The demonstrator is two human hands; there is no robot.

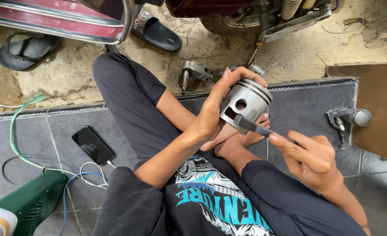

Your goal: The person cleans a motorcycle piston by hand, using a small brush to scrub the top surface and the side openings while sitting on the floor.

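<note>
I sit cross-legged on grey floor tiles. My left hand (215, 109) grips a silver metal piston (246, 101) with ring grooves and a round pin hole, held above my lap. My right hand (309, 157) holds a thin flat metal blade (252, 126) whose tip rests against the piston's lower skirt edge. The blade's handle end is hidden inside my fingers.
A black phone (92, 145) on a charging cable lies on the tiles at left. A green tool case (27, 203) sits at lower left with green and blue wires. A metal engine part (195, 72) and a handlebar grip (351, 118) lie nearby. Sandals (25, 50) and a motorbike (254, 15) are beyond.
</note>
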